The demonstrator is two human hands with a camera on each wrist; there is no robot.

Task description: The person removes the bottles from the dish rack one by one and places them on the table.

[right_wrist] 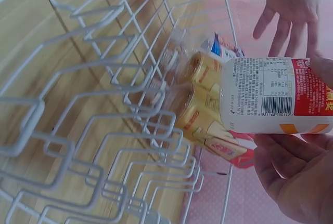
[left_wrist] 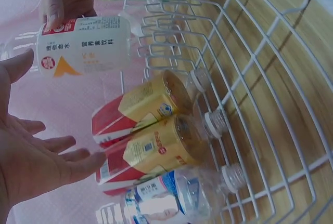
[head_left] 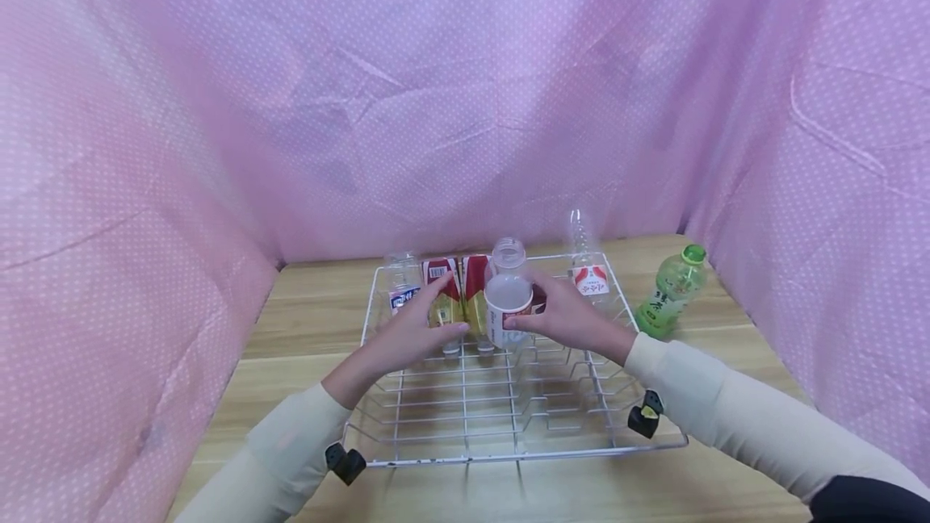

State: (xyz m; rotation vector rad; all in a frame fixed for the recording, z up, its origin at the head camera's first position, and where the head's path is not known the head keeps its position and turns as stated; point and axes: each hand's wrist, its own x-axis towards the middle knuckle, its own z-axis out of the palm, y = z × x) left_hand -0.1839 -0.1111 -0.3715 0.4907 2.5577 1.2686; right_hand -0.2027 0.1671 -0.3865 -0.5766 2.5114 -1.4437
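My right hand (head_left: 574,315) holds a plastic bottle (head_left: 500,328) above the white wire rack (head_left: 465,418), thumb on one side and fingers on the other. The bottle (right_wrist: 260,94) has a white label with red and orange parts, and a clear end shows in the left wrist view. My left hand (head_left: 410,337) is spread and holds nothing, its fingers near two red-and-yellow bottles (left_wrist: 151,148) in the rack. These stand side by side with necks down among the wires. A clear bottle with a blue label (left_wrist: 161,198) stands beside them, also neck down.
A clear bottle with a red-and-white label (head_left: 590,279) stands at the rack's back right. Outside the rack, on the wooden table (head_left: 291,321), a green tea bottle (head_left: 670,297) with a green cap stands at the right. Pink dotted cloth (head_left: 465,103) encloses the back and sides.
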